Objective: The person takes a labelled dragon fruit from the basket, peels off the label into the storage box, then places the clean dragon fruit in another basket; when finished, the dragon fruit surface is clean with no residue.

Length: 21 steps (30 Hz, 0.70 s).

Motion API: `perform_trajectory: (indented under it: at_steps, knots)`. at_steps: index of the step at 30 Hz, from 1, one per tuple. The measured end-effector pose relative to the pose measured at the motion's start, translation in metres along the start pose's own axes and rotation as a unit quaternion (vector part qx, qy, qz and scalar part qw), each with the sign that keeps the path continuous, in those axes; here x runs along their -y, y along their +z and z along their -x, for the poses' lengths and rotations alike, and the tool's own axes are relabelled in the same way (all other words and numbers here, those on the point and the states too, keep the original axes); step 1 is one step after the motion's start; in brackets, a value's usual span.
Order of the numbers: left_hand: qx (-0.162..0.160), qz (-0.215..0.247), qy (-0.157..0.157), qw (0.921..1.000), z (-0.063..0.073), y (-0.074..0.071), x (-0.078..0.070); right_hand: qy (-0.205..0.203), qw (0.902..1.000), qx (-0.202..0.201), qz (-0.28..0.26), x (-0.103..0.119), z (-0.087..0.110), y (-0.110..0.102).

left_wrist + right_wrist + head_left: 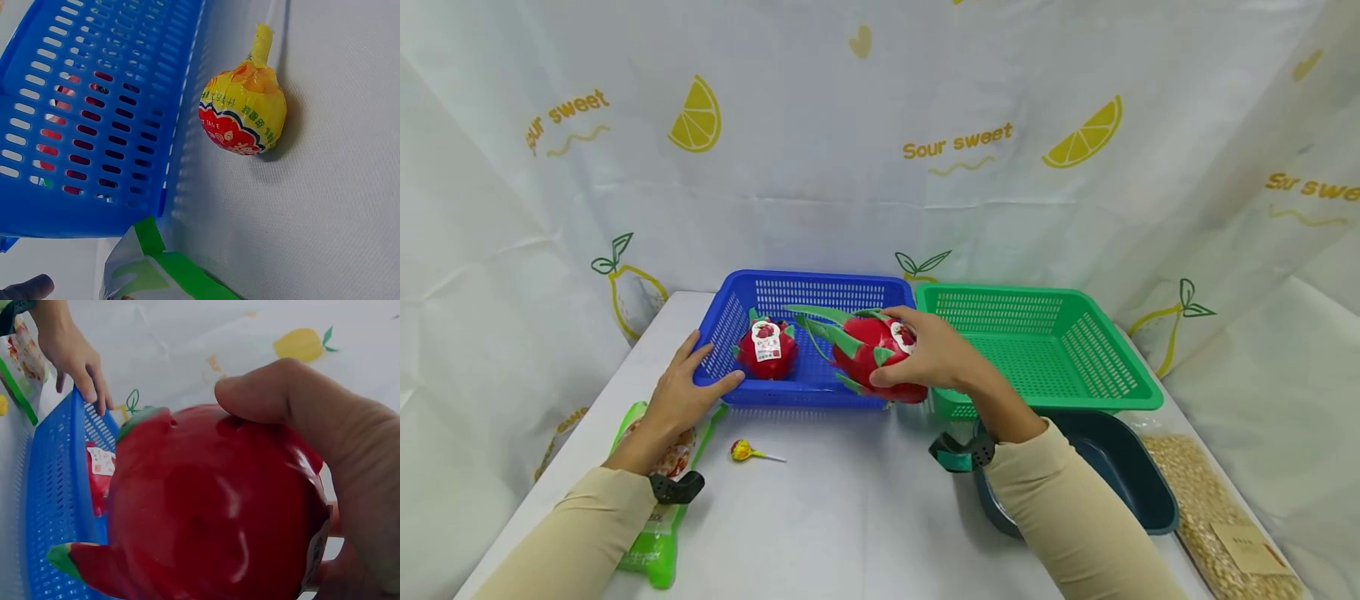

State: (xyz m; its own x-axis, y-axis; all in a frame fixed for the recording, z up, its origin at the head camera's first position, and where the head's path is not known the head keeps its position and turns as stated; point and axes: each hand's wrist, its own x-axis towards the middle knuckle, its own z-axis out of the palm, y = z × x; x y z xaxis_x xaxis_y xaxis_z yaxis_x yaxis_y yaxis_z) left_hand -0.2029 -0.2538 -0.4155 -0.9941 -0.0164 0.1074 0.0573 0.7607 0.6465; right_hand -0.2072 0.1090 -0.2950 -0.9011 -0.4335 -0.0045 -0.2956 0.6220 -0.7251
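My right hand point(936, 350) grips a red dragon fruit point(872, 354) with green leafy scales and a white label. It holds the fruit above the right front part of the blue basket point(820, 398); in the right wrist view the thumb lies across the fruit's top. Inside the basket's left end sits a second dragon fruit point(760, 367) with a white label. My left hand point(685, 392) touches the basket's front left corner, its fingers spread and fairly straight at the rim. A yellow and red wrapped lollipop point(244, 109) lies on the table in front of the basket.
To the right stands a green basket point(1093, 400), next to the blue one. A dark teal basin point(1165, 517) sits before it, partly behind my right forearm. A bag of pale grains point(1195, 483) lies far right. Under my left forearm lies a green and white packet point(658, 567).
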Motion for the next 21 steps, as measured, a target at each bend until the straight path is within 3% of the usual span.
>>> perform_trajectory:
  at_steps: [7, 13, 18, 21]
  knots:
    - [0.002, 0.008, 0.006, 0.9999, 0.0, -0.001, 0.001, -0.05, 0.998, 0.034, 0.016, -0.021, 0.047, 0.014]
    - [0.002, 0.007, 0.012, 0.9999, -0.002, -0.005, -0.001, -0.08, 0.994, 0.071, 0.023, -0.042, 0.063, 0.03]
    - [-0.033, 0.006, 0.039, 0.9987, 0.005, -0.008, -0.011, -0.095, 0.9905, 0.082, 0.056, -0.053, 0.067, 0.043]
    - [-0.078, 0.018, 0.087, 0.993, 0.016, -0.005, -0.025, -0.104, 0.9885, 0.074, 0.08, -0.056, 0.069, 0.049]
